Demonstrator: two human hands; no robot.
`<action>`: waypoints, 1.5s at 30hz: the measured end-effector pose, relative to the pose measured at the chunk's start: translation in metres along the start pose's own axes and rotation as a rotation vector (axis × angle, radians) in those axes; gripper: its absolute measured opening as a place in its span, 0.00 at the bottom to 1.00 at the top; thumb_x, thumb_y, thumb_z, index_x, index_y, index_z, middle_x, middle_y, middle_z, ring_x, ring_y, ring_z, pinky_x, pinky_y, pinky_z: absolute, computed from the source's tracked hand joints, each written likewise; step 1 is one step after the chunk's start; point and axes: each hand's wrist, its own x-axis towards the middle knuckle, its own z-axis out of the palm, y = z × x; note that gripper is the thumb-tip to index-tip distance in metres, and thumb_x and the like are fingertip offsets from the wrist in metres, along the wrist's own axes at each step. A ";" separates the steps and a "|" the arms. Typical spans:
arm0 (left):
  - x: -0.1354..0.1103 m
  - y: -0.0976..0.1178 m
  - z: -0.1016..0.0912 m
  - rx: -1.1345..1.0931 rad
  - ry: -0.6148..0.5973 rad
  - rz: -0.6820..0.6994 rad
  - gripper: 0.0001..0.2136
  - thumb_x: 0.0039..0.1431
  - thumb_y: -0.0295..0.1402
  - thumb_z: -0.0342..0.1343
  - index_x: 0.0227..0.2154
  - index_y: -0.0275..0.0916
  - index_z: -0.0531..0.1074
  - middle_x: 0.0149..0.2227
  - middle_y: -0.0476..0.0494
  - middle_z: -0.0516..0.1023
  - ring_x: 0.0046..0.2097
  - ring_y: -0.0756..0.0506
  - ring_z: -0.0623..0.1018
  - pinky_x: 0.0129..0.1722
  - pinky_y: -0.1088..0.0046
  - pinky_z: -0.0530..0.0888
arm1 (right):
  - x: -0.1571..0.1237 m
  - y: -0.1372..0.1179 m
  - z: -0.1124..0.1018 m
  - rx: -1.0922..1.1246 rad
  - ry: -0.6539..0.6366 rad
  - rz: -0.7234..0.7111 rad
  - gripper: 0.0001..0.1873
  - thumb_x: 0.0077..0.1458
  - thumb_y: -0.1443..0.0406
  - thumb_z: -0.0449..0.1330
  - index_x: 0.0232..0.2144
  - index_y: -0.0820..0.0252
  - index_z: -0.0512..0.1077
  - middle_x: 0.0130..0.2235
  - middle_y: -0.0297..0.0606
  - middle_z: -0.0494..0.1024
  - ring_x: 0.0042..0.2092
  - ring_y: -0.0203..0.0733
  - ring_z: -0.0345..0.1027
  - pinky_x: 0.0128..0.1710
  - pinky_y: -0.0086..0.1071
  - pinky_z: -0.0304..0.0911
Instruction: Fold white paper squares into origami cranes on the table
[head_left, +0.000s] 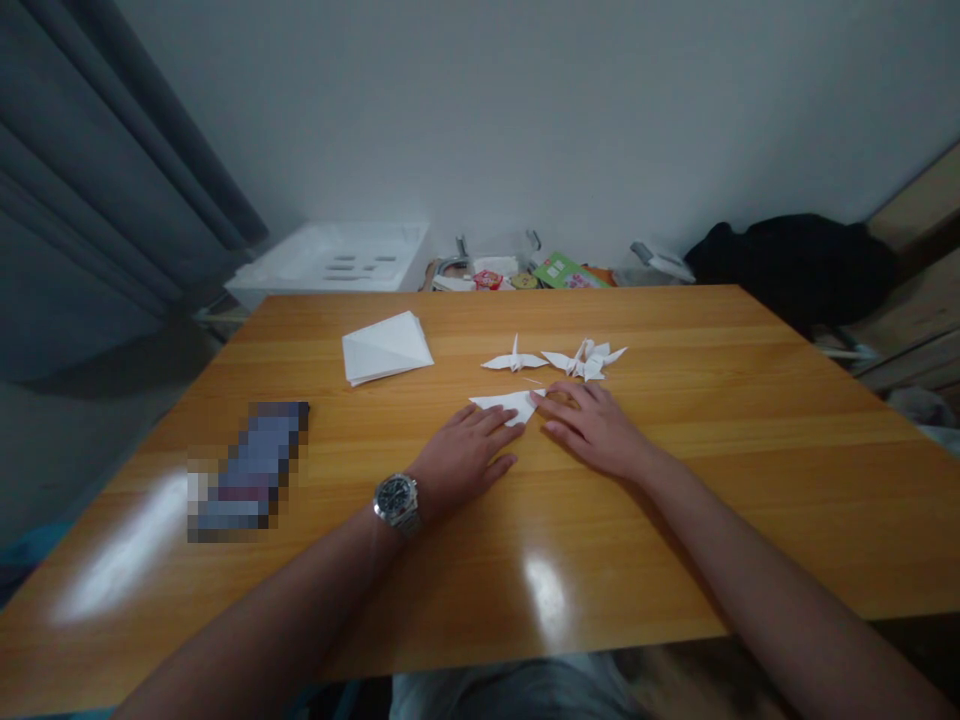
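Observation:
My left hand, with a wristwatch on its wrist, lies flat on the wooden table, fingers stretched out onto a folded piece of white paper. My right hand also lies flat, fingertips pressing the paper's right corner. Just beyond the hands sit two finished white paper cranes: one in the middle and another to its right.
A stack of white paper sheets lies at the back left of the table. A blurred-out object rests near the left side. Behind the table are a white tray, small clutter, and a black bag.

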 end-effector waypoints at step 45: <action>0.000 0.000 -0.002 -0.006 0.000 -0.008 0.22 0.72 0.42 0.43 0.64 0.43 0.63 0.67 0.41 0.64 0.67 0.40 0.63 0.67 0.56 0.57 | 0.000 -0.003 0.005 0.051 -0.156 -0.135 0.31 0.70 0.50 0.43 0.70 0.48 0.50 0.72 0.39 0.50 0.72 0.49 0.42 0.69 0.55 0.42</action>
